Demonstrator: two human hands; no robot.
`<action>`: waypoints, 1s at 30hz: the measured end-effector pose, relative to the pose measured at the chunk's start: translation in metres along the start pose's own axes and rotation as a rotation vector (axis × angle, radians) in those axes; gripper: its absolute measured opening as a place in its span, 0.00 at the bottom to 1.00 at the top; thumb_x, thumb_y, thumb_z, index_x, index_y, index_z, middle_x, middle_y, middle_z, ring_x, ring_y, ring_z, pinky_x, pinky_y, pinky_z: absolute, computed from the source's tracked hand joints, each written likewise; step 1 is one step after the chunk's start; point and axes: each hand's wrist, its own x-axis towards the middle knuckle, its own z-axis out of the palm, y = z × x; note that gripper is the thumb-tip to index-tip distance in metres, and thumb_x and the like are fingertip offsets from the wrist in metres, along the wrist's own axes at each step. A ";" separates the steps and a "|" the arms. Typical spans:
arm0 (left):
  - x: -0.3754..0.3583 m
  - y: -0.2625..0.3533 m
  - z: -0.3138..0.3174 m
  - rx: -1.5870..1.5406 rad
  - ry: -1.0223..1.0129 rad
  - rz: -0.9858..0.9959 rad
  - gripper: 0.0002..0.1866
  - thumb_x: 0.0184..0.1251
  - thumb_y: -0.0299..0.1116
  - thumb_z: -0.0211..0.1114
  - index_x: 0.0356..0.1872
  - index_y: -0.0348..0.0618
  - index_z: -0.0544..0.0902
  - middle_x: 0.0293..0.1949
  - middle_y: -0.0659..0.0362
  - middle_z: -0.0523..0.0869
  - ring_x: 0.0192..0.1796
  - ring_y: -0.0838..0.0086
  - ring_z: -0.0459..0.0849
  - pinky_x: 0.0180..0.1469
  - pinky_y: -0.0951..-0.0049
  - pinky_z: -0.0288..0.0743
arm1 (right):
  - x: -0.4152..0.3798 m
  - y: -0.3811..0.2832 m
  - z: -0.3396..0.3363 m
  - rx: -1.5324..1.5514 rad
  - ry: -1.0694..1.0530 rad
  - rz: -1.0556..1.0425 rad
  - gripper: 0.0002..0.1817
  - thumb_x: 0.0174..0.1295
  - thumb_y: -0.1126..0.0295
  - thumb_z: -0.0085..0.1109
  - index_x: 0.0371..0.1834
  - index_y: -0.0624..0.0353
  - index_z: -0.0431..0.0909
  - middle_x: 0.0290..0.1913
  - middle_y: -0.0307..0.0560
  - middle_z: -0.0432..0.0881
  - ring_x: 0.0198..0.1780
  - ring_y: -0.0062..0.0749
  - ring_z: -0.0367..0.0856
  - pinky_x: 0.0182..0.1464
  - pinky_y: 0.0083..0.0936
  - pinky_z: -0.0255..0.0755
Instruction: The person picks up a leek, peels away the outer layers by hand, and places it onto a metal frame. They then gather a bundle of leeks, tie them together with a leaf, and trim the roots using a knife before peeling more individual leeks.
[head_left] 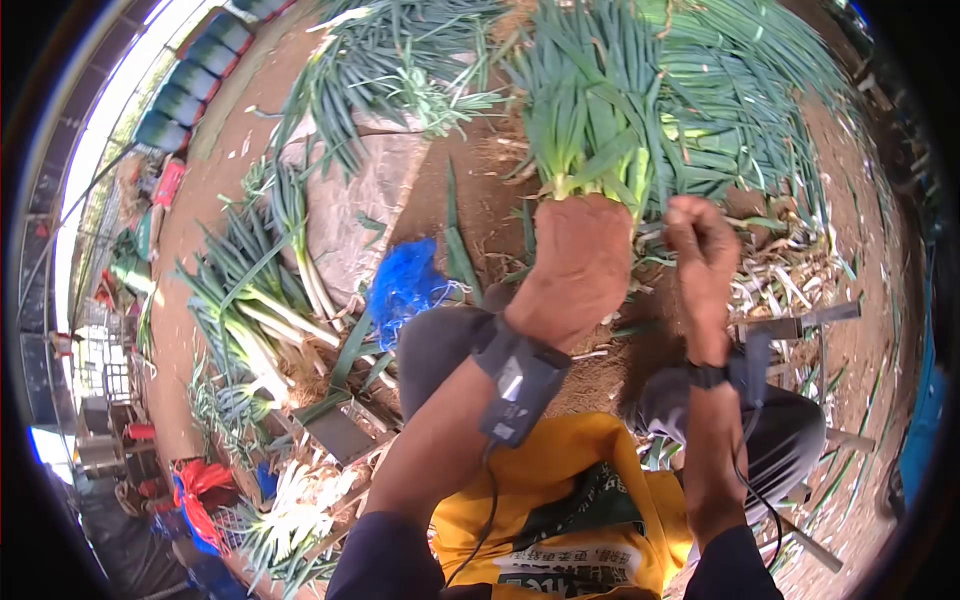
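My left hand is wrapped round the lower part of a bunch of green leafy stalks, whose leaves point away from me. To the right of the bunch, my right hand has its fingers curled together near the stalk bases; whether anything small is between them cannot be made out. A large pile of the same green stalks lies just beyond and to the right. The lower ends of the held bunch are hidden behind my left hand.
Blue netting lies left of my knee. More stalks with white ends lie at the left, near a red bag. Pale trimmings litter the ground at the right. Blue-green containers stand at the upper left.
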 end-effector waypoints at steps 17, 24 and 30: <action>0.023 0.031 0.008 -0.161 -0.406 -0.045 0.12 0.59 0.41 0.67 0.30 0.42 0.86 0.29 0.49 0.87 0.33 0.59 0.89 0.33 0.60 0.79 | -0.073 -0.152 0.026 -0.872 -0.991 -0.778 0.19 0.52 0.70 0.57 0.50 0.57 0.78 0.49 0.42 0.76 0.55 0.35 0.76 0.60 0.32 0.69; 0.022 0.044 0.013 -0.804 -0.373 -0.159 0.17 0.69 0.41 0.65 0.28 0.36 0.81 0.26 0.50 0.84 0.31 0.64 0.85 0.34 0.64 0.77 | -0.098 -0.144 0.009 -0.832 -0.901 -0.868 0.21 0.52 0.69 0.57 0.51 0.58 0.78 0.50 0.42 0.78 0.54 0.33 0.78 0.61 0.32 0.68; 0.019 0.057 0.021 -1.354 -0.457 -0.233 0.15 0.76 0.37 0.60 0.39 0.32 0.81 0.31 0.56 0.88 0.36 0.74 0.87 0.40 0.75 0.80 | -0.100 -0.135 0.000 -0.798 -0.828 -0.947 0.18 0.51 0.67 0.57 0.47 0.58 0.76 0.48 0.40 0.75 0.54 0.31 0.74 0.63 0.30 0.64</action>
